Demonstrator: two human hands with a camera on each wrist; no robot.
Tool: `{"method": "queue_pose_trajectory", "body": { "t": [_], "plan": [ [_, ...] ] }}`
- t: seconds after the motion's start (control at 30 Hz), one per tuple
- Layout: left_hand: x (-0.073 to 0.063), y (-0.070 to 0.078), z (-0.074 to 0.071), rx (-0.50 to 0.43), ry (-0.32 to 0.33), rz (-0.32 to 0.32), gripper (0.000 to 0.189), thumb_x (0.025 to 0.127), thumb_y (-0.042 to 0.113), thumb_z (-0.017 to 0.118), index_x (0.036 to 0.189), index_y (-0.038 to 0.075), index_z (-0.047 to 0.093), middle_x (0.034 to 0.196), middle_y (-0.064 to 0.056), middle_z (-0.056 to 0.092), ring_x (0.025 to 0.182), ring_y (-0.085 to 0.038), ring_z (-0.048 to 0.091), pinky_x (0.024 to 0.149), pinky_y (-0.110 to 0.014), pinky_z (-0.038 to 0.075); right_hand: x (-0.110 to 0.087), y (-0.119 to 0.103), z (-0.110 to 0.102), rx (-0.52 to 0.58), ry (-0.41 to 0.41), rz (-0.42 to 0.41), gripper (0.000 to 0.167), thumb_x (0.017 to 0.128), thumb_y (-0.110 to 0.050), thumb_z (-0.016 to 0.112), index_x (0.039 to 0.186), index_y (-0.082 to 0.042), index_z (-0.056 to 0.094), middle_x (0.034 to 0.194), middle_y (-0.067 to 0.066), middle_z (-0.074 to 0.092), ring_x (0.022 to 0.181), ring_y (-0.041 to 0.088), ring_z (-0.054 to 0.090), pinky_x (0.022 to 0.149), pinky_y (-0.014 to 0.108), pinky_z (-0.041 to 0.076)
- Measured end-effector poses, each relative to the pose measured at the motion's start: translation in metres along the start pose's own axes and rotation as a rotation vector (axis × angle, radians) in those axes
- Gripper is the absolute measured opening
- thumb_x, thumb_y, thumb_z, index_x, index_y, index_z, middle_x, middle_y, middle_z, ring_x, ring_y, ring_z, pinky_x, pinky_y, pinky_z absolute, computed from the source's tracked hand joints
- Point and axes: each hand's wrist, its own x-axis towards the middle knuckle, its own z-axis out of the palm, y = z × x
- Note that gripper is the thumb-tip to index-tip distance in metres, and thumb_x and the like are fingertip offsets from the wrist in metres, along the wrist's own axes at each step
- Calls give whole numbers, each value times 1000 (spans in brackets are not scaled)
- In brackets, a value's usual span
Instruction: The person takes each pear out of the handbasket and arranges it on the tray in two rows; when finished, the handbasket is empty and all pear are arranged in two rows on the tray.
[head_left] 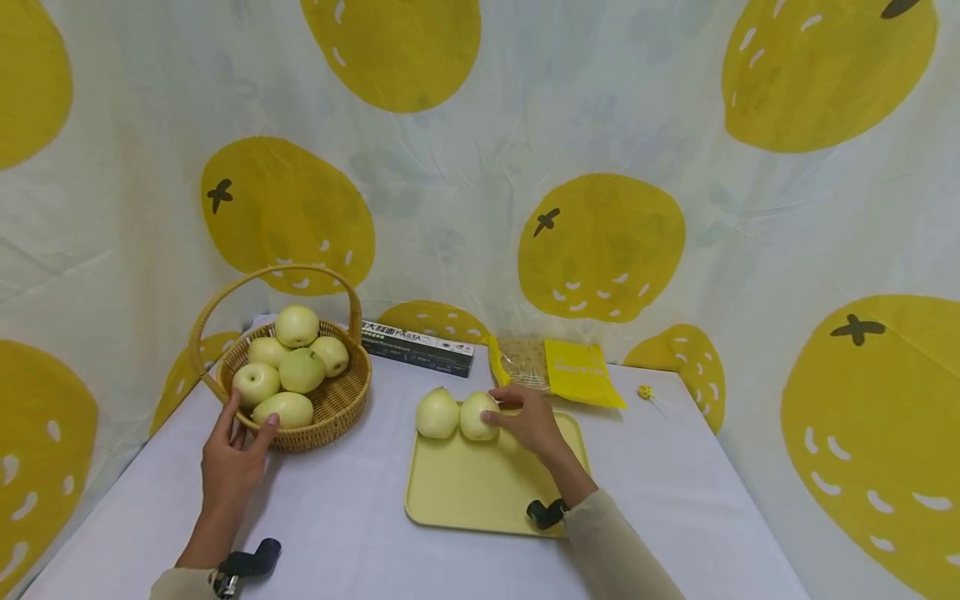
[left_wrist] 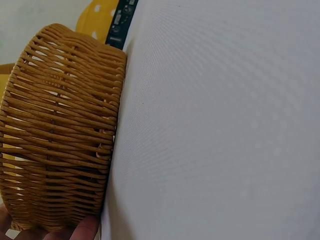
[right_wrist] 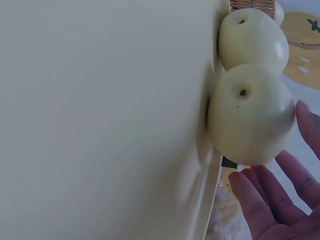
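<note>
Pears fill the wicker basket (head_left: pixel 341 400) near the desk's (head_left: pixel 360 533) left edge; the left hand (head_left: pixel 232 462) rests open-fingered against its rim. Rightward, on the yellow tray's (head_left: pixel 480 492) far edge, two pears (head_left: pixel 457 414) sit touching; the right hand (head_left: pixel 528 421) touches one with relaxed fingers (right_wrist: pixel 265 200).

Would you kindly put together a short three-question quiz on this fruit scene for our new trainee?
1. True or false: the yellow tray holds four pears.
2. Multiple choice: the left hand rests against which thing? A) the pasta box B) the wicker basket C) the yellow packet
3. Fill in the blank: the right hand touches a pear lying at the tray's ____ edge.

Key
1. False: two pears lie on it.
2. B: its fingers reach up the basket's near side to the rim.
3. Far, next to the other pear.
</note>
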Motion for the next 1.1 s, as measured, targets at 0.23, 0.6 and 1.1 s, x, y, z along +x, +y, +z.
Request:
{"method": "queue_pose_trajectory", "body": {
  "t": [0.23,0.6,1.1],
  "plan": [
    [0,1,0,-3,2,1,83,104,52,62,169,43,11,178,11,5,164,-34,19,131,-51,29,1,-7,-8,-5,28,-20,51,85,-27,92,131,-11,77,131,7,76,123,33,71,102,48,64],
    [0,-3,1,-16,-6,-2,84,104,53,63,169,46,10,178,12,4,165,-33,17,130,-54,30,4,-51,1,61,70,-163,47,85,-24,92,129,-20,76,129,3,76,120,27,70,104,42,65],
    [-1,0,1,-13,-5,8,84,104,52,63,169,44,11,178,9,3,164,-36,17,131,-57,29,26,-107,56,109,11,-283,54,84,-33,93,132,-17,74,130,-2,76,120,20,71,105,32,63]
  ]
}}
